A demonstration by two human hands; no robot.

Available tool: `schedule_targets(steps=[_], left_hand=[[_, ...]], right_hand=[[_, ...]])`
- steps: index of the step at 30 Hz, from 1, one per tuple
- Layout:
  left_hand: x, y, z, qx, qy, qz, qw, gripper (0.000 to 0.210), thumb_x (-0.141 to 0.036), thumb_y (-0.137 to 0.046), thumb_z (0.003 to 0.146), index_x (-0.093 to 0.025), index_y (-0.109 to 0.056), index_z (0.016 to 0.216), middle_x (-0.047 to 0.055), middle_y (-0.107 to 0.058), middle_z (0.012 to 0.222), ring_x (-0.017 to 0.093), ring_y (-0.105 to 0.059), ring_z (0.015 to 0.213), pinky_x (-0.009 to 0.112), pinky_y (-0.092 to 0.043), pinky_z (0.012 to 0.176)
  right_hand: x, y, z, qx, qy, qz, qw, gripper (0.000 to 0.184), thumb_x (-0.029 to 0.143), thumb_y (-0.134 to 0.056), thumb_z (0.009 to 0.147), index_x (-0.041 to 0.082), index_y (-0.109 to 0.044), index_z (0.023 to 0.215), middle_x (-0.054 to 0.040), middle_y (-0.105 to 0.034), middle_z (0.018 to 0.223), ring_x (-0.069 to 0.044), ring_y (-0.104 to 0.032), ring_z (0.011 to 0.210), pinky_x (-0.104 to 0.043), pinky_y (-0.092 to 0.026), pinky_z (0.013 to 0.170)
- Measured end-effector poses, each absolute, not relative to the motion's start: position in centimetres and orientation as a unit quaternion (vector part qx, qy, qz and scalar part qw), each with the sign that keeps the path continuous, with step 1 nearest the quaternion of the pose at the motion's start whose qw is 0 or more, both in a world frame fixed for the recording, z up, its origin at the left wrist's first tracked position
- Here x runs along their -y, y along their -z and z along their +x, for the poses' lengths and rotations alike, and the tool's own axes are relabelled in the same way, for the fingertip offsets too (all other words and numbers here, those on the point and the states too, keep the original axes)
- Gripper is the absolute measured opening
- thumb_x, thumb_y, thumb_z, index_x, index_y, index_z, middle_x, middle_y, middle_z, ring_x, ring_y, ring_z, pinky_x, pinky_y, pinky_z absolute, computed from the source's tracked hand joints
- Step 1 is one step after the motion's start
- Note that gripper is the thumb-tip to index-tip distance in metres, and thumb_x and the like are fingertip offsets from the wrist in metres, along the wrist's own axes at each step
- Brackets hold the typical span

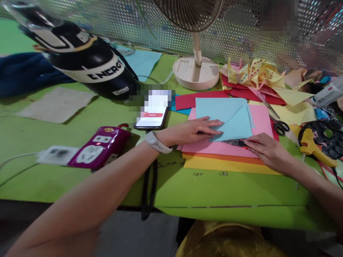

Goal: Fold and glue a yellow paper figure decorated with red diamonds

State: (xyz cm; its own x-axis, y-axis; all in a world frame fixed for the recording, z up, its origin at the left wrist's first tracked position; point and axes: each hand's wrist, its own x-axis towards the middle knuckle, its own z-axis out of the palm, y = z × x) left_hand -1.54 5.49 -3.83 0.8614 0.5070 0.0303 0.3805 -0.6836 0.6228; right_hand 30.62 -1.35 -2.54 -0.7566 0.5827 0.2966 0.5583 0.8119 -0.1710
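A light blue sheet of paper (222, 107) lies on a stack of coloured sheets, with a corner folded over in a diagonal. My left hand (205, 127) rests on its left part, fingers spread and pressing it down. In my right hand (268, 148) is a utility knife (235, 142), its blade pointing left along the lower edge of the blue paper. Whether the blade is inside the fold or just beside it, I cannot tell. Beneath lie pink paper (219, 149) and yellow-orange paper (209, 163).
A phone (152, 112), purple power strip (100, 146) and black bottle (91, 60) stand left. Behind is a fan (197, 73). Scissors (280, 125), folded yellow paper shapes (257, 73) and a yellow glue gun (312, 146) lie right. The green table's (227, 200) front edge is near me.
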Motion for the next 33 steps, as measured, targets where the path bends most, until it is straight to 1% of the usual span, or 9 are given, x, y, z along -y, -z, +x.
schedule_targets(steps=[3,7,10,13,17,24,30,33], left_hand=[[-5.4,3.7,-1.4,-0.251,-0.087,0.913,0.309,0.039,-0.024,-0.04,0.101,-0.032,-0.057,0.135,-0.001,-0.036,0.156,0.02,-0.031,0.146,0.046,-0.017,0.122],[-5.5,3.6,-1.3,-0.255,-0.067,0.915,0.304,0.041,-0.022,-0.04,0.101,-0.033,-0.055,0.137,-0.003,-0.034,0.157,0.017,-0.027,0.147,0.042,-0.014,0.123],[-5.5,3.7,-1.3,-0.258,-0.068,0.914,0.307,0.041,-0.021,-0.041,0.1,-0.036,-0.055,0.136,-0.005,-0.034,0.157,0.017,-0.028,0.147,0.043,-0.015,0.122],[-5.5,3.7,-1.3,-0.258,-0.076,0.912,0.31,0.041,-0.02,-0.042,0.1,-0.036,-0.056,0.135,-0.004,-0.035,0.156,0.018,-0.029,0.147,0.045,-0.016,0.122],[-5.5,3.7,-1.3,-0.252,-0.08,0.912,0.313,0.041,-0.019,-0.041,0.1,-0.032,-0.056,0.136,-0.001,-0.035,0.156,0.018,-0.028,0.147,0.045,-0.016,0.122],[-5.5,3.9,-1.5,-0.25,-0.078,0.915,0.307,0.039,-0.024,-0.04,0.102,-0.033,-0.055,0.136,-0.002,-0.034,0.157,0.017,-0.027,0.147,0.044,-0.014,0.122],[-5.6,4.1,-1.6,-0.242,-0.077,0.92,0.299,0.04,-0.023,-0.038,0.102,-0.031,-0.054,0.138,0.0,-0.033,0.158,0.018,-0.027,0.148,0.044,-0.015,0.123],[-5.6,4.0,-1.5,-0.244,-0.069,0.921,0.297,0.04,-0.026,-0.037,0.103,-0.031,-0.054,0.139,-0.001,-0.032,0.158,0.018,-0.026,0.148,0.042,-0.014,0.123]], right_hand=[[1.3,2.4,30.5,0.939,-0.041,-0.302,0.16,0.033,0.018,-0.041,0.1,0.022,-0.063,0.124,-0.0114,-0.07,0.109,-0.023,-0.064,0.097,-0.042,-0.059,0.082],[1.2,2.3,30.6,0.941,-0.054,-0.294,0.16,0.034,0.019,-0.04,0.1,0.023,-0.063,0.125,-0.0105,-0.069,0.108,-0.022,-0.064,0.096,-0.041,-0.06,0.081],[1.2,2.4,30.4,0.938,-0.05,-0.3,0.164,0.034,0.018,-0.041,0.1,0.023,-0.063,0.125,-0.0104,-0.069,0.108,-0.023,-0.064,0.098,-0.041,-0.06,0.081],[1.2,2.4,30.1,0.939,-0.049,-0.301,0.162,0.034,0.017,-0.042,0.099,0.023,-0.063,0.125,-0.0106,-0.069,0.109,-0.023,-0.063,0.099,-0.042,-0.06,0.082],[1.1,2.3,30.1,0.943,-0.058,-0.282,0.17,0.033,0.018,-0.041,0.1,0.022,-0.064,0.123,-0.0113,-0.07,0.108,-0.023,-0.063,0.096,-0.041,-0.06,0.079],[0.8,2.4,29.8,0.946,-0.045,-0.267,0.179,0.031,0.013,-0.043,0.098,0.017,-0.064,0.12,-0.013,-0.07,0.106,-0.024,-0.062,0.092,-0.042,-0.058,0.078],[0.6,2.1,29.6,0.952,-0.068,-0.248,0.167,0.032,0.014,-0.04,0.099,0.018,-0.064,0.12,-0.0119,-0.07,0.109,-0.021,-0.063,0.094,-0.039,-0.058,0.08],[0.8,2.3,29.4,0.952,-0.047,-0.245,0.175,0.03,0.011,-0.043,0.097,0.012,-0.064,0.118,-0.0141,-0.07,0.108,-0.023,-0.063,0.093,-0.039,-0.058,0.079]])
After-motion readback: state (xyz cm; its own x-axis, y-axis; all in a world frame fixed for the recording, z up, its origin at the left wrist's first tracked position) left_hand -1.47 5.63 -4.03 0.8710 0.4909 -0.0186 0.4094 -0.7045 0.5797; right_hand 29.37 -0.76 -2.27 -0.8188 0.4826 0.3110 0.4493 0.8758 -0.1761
